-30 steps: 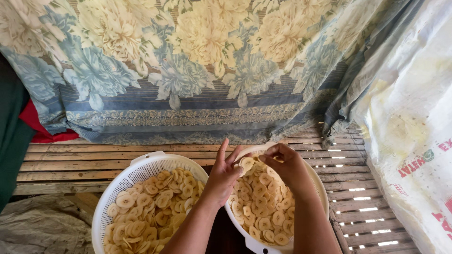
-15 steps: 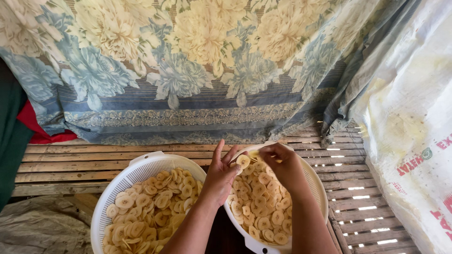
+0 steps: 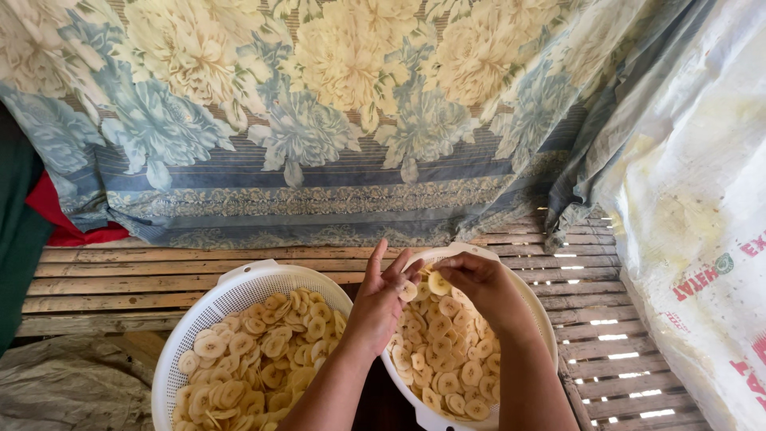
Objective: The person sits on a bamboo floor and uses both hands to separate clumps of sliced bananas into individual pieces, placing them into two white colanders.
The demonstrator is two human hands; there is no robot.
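Banana slice (image 3: 438, 283) between right-hand fingertips (image 3: 447, 267)

I have just one view here, from the camera worn on the person's head. It looks down and a bit forward. Near the bottom edge it sees the left hand (image 3: 381, 302) and the right hand (image 3: 483, 286), very close, with the arms coming in from below. Two white baskets (image 3: 239, 283) of pale round slices sit right under the camera and are cut off at the bottom. Farther out I see the slatted wooden bench (image 3: 152, 275), then the flowered cloth (image 3: 319, 120) across the top. A white sack (image 3: 702, 207) fills the right side. No other view shares this scene.
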